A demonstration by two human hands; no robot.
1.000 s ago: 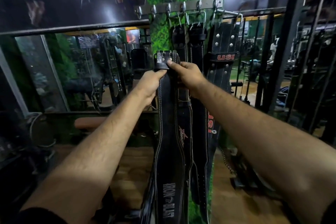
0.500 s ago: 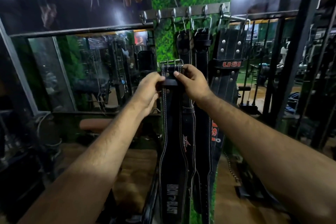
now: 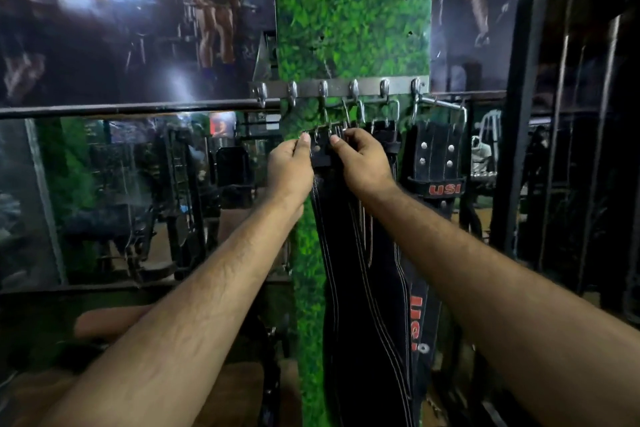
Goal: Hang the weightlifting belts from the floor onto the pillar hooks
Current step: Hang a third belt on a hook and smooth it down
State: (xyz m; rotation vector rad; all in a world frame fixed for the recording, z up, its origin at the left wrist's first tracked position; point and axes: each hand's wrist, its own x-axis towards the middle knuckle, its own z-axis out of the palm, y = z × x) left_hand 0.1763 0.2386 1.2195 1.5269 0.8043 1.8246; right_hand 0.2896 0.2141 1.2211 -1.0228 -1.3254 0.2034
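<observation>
A black weightlifting belt (image 3: 356, 288) with white stitching hangs down in front of the green pillar (image 3: 349, 21). My left hand (image 3: 289, 166) and my right hand (image 3: 363, 163) both pinch its buckle end (image 3: 322, 146), held a little below the metal hook rail (image 3: 343, 88). The buckle sits under the third hook (image 3: 323, 90). To the right, other black belts hang from the hooks, among them a wide USI belt (image 3: 438, 163). Whether the buckle touches a hook is hidden by my fingers.
Two bare hooks (image 3: 260, 94) stick out at the rail's left end. A mirror wall (image 3: 121, 191) with a dark horizontal bar lies left of the pillar. A black machine frame (image 3: 519, 149) stands at right. A padded bench (image 3: 110, 319) sits low left.
Both hands have lifted the belt's buckle end upward, from well below the hanging belts' tops to just under the hook rail. The camera has tilted up and moved closer.
</observation>
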